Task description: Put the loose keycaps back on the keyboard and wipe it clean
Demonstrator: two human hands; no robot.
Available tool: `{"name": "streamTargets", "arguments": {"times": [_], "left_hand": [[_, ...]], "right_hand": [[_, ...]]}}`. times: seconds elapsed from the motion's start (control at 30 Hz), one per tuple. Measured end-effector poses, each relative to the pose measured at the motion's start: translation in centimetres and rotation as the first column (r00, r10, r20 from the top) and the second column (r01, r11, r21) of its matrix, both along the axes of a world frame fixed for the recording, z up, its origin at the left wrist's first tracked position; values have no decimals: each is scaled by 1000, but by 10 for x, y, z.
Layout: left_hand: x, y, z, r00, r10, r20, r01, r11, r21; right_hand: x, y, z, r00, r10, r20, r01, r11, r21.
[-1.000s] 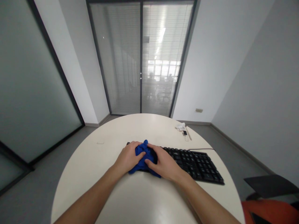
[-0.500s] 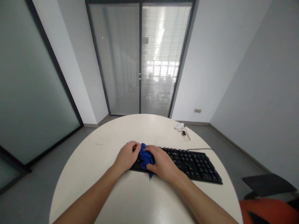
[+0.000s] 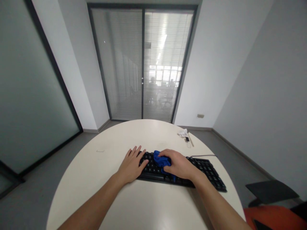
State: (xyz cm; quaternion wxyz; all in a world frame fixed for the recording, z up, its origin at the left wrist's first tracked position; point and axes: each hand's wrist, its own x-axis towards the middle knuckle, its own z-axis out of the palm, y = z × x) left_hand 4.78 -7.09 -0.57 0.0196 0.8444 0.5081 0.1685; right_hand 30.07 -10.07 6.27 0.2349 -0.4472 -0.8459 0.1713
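Left hand: my left hand lies flat with fingers spread on the left end of the keyboard, gripping nothing, just pressing down.
Right hand: my right hand is curled over the blue cloth, bunching it under fingers and palm against the keys.
Cloth position: on top of the keyboard, left of its middle, between my two hands; only a crumpled part shows beside my right fingers.
Keyboard position: black, lying across the round table in front of me, its cable trailing off the far right corner.
Cloth handling: I judge it soft, light and limp; it folds wherever I squeeze it, so a loose bunch in the palm holds it best.
Keyboard handling: stiff and fairly light, likely to slide on the smooth table; the keys give under pressure, so a flat hand on one end steadies it.
Other things: small white items lie near the far edge of the table.
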Motion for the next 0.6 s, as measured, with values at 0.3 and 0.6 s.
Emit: {"name": "streamTargets", "arguments": {"times": [0.3,0.6], "left_hand": [[0,0,2,1000,-9,-21,9,1000,-22],[1,-1,3,1000,-6,4,7,998,-55]], "right_hand": [[63,48,27,871,-492,-18,490,863,122],[136,152,29,702,-711,47,655,670,348]]}}
